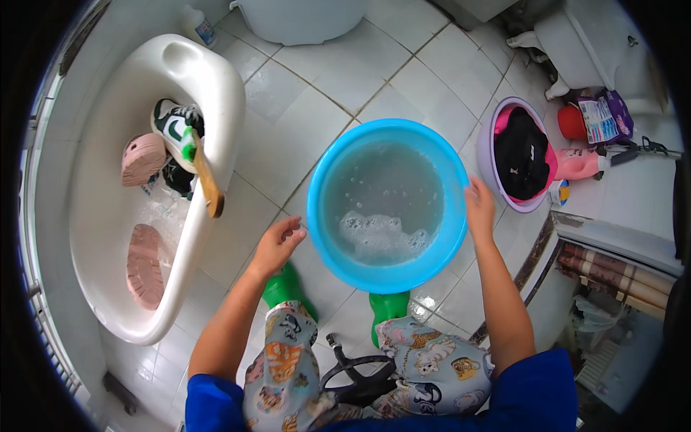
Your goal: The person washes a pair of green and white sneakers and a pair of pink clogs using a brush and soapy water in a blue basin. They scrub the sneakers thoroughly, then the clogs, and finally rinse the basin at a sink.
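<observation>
A blue plastic basin [390,205] of cloudy, sudsy water stands on the tiled floor before me. My right hand [479,205] is at its right rim, fingers partly curled; whether it grips the rim is unclear. My left hand [279,242] is raised just left of the basin, fingers apart and holding nothing. In the white bathtub [227,108] on the left lie a green, white and black sneaker [171,127], a darker shoe [177,177] under it and pink slippers [144,267]. A wooden-handled brush [207,183] with green bristles leans from the sneaker over the tub's rim.
A purple basin [486,146] with black and pink clothes stands at right, beside a pink bottle [577,163], a small tub [559,192] and a purple packet [618,116]. A large pale tub [302,21] stands at the top. A doorway threshold lies lower right.
</observation>
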A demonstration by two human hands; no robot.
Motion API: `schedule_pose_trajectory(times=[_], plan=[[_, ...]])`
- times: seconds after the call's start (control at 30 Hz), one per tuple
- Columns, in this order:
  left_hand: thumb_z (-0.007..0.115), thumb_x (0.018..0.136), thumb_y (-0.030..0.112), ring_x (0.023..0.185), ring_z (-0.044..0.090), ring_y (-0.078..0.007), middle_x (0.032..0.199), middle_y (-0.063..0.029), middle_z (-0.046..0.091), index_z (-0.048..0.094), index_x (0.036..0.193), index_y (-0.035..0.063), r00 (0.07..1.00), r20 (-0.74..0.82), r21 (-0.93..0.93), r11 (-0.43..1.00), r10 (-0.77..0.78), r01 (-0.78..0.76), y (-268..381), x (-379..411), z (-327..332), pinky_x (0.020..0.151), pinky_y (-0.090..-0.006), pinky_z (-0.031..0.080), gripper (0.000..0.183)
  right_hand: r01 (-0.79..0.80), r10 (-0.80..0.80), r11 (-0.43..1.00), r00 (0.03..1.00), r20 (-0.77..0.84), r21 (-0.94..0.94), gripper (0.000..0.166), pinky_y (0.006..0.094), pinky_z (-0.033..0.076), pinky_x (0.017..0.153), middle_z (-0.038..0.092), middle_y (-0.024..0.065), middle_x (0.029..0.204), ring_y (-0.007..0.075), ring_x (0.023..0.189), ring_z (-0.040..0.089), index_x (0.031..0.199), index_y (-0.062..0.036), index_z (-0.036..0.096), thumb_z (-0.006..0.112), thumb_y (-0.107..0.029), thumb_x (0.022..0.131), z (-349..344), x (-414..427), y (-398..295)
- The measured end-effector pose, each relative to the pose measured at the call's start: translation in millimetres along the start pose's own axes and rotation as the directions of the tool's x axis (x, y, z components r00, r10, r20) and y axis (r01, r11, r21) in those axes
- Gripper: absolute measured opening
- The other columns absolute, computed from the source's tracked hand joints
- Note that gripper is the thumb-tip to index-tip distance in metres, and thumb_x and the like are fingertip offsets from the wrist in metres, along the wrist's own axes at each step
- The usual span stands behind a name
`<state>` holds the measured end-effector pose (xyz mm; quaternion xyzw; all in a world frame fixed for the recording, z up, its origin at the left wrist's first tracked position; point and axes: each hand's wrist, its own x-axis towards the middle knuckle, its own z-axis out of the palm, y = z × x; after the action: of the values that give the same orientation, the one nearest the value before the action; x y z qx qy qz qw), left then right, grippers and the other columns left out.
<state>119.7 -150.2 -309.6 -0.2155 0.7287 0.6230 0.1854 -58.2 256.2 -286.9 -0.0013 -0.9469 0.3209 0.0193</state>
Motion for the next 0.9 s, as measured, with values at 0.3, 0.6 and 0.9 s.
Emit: schedule_pose_trajectory(times=[0.3, 0.6, 0.9], plan=[[0.058, 0.091, 0.027, 0.075, 0.053, -0.0109, 0.085, -0.0062, 0.059, 0.053, 0.112, -0.0009, 0.982, -0.174, -0.057, 0.995, 0.071, -0.082, 18.9, 57.2, 36.7, 0.068, -0.0275, 0.046, 0.035, -0.565, 0.607, 0.659, 0.789, 0.093, 0.497, 0.024, 0.0236, 0.042, 0.064, 0.057, -0.0003, 0.078, 0.0077, 0.072, 0.051, 0.094, -0.0029, 0.061, 0.057, -0.026, 0.092, 26.4, -75.2, 69.3], [0.065, 0.083, 0.025, 0.063, 0.055, -0.0194, 0.069, -0.0114, 0.058, 0.058, 0.089, -0.0001, 0.987, -0.162, 0.4, 0.913, -0.02, 0.085, 51.3, 72.3, 16.4, 0.06, -0.0342, 0.045, 0.026, -0.554, 0.624, 0.73, 0.779, -0.062, 0.401, 0.036, 0.0258, 0.034, 0.051, 0.043, -0.0037, 0.06, 0.0061, 0.057, 0.036, 0.066, -0.0055, 0.046, 0.066, -0.028, 0.085, 8.2, -49.7, 19.3], [0.062, 0.088, 0.022, 0.073, 0.047, -0.0061, 0.08, 0.0016, 0.056, 0.058, 0.094, 0.0013, 0.98, -0.157, 0.033, 0.991, -0.122, 0.128, 261.9, -83.8, -31.3, 0.065, -0.0215, 0.038, 0.022, -0.653, 0.708, 0.618, 0.705, 0.053, 0.438, 0.036, 0.028, 0.038, 0.051, 0.046, 0.0, 0.059, 0.0082, 0.056, 0.04, 0.067, -0.0032, 0.051, 0.069, -0.03, 0.083, -147.2, -83.4, -118.2]])
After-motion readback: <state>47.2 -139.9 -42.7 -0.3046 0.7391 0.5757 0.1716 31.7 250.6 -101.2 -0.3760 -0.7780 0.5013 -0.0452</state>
